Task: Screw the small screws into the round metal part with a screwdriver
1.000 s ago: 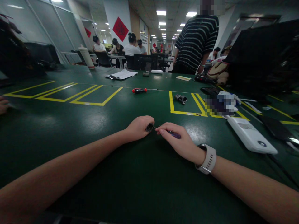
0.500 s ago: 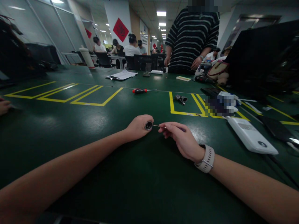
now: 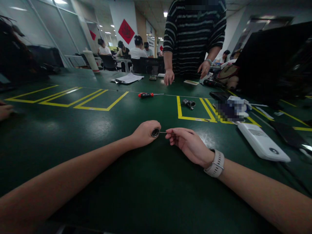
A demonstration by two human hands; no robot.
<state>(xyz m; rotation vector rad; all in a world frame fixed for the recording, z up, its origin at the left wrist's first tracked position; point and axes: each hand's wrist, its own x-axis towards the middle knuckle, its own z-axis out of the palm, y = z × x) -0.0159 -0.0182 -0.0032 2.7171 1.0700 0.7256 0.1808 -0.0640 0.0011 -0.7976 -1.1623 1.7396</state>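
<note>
My left hand [image 3: 145, 133] is closed round a hollow, dark metal cylindrical part [image 3: 155, 132], its open round end turned towards me. My right hand [image 3: 186, 143], wearing a pale watch strap, pinches a thin screwdriver [image 3: 163, 132]; its handle is hidden in the fingers. The shaft points left and its tip meets the rim of the metal part; whether it goes inside is hard to see. Beyond my hands lies a screwdriver with a red and black handle [image 3: 146, 95]. A second metal fitting [image 3: 189, 104] rests inside a yellow taped box.
A white power bank [image 3: 263, 141] lies to the right, near a dark phone. Papers on a clipboard [image 3: 128, 78] and a white bottle [image 3: 91, 61] stand farther back. Across the table is a person in a striped shirt [image 3: 195, 42]. Another person's hand [image 3: 5, 110] shows at the left edge.
The person across the table has come closer and now reaches one hand over the tabletop. My hands have barely moved; slightly more of the screwdriver's shaft shows between them.
</note>
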